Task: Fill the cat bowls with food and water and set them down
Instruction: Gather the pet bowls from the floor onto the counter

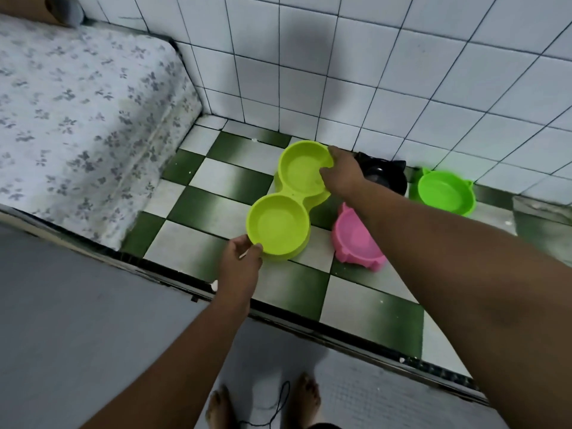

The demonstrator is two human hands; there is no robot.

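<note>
Between both hands: double bowl (289, 201), empty, long axis running hand to hand. Left hand (240, 264) pinches the near rim; right hand (342, 174) grips the far rim, fingers curled.

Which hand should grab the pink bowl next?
Probably the right hand: the pink bowl lies just under that forearm. The left hand is across the double bowl from it. Both hands grip that bowl now.
</note>
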